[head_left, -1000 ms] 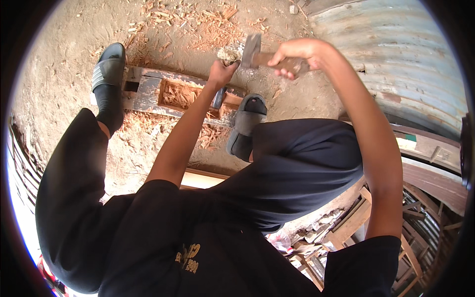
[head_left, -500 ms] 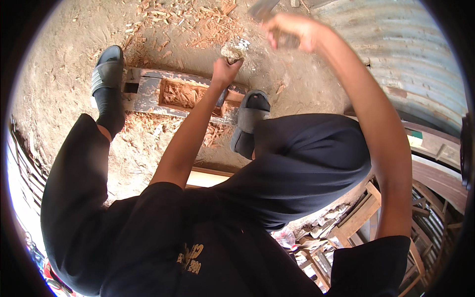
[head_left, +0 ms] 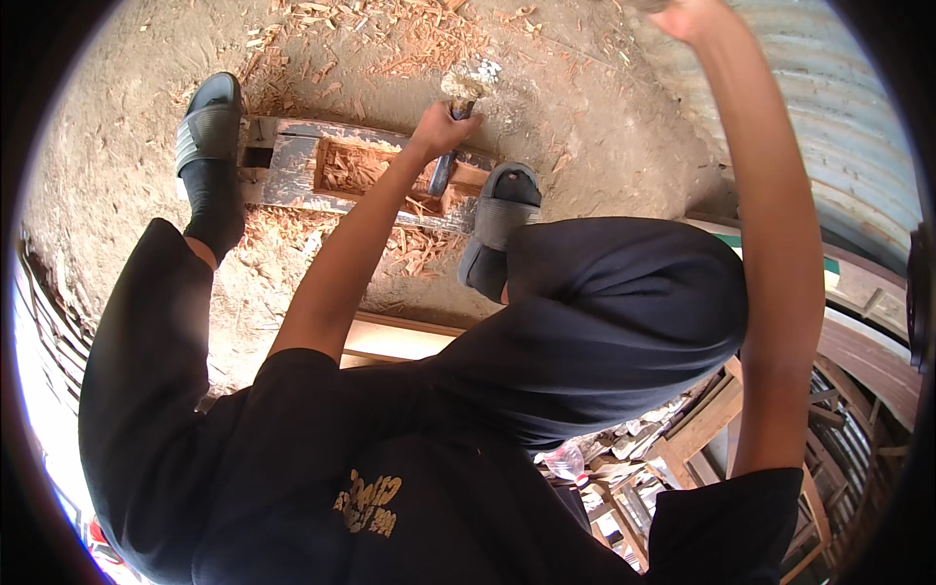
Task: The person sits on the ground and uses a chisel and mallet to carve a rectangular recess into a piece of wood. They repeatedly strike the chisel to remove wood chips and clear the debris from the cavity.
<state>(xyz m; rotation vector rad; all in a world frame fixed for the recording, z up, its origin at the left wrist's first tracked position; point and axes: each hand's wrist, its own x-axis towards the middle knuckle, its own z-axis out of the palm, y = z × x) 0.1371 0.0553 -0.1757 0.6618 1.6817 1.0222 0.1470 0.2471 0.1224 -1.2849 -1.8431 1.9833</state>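
Note:
My left hand [head_left: 447, 130] is closed round a chisel [head_left: 442, 175], its frayed pale top showing above the fist. The chisel's dark blade slants down into the right part of a long recess cut in a worn, grey-painted wooden plank [head_left: 292, 161]. Reddish wood chips [head_left: 353, 171] fill much of that recess. High at the upper right, my right hand [head_left: 680, 18] is raised well away from the plank and partly cut off by the picture's edge. Its fingers are closed on a tool with a brownish grip, of which only a sliver shows.
My sandalled left foot [head_left: 210, 127] is by the plank's left end, near a square hole; the right foot [head_left: 502, 210] is against its other end. Chips [head_left: 419, 44] litter the dirt floor. Corrugated metal [head_left: 829, 127] and stacked wood [head_left: 702, 439] lie to the right.
My right hand has swung up and to the right with its tool, which had a blurred grey metal part. The left hand still grips the chisel, now more visible in the recess.

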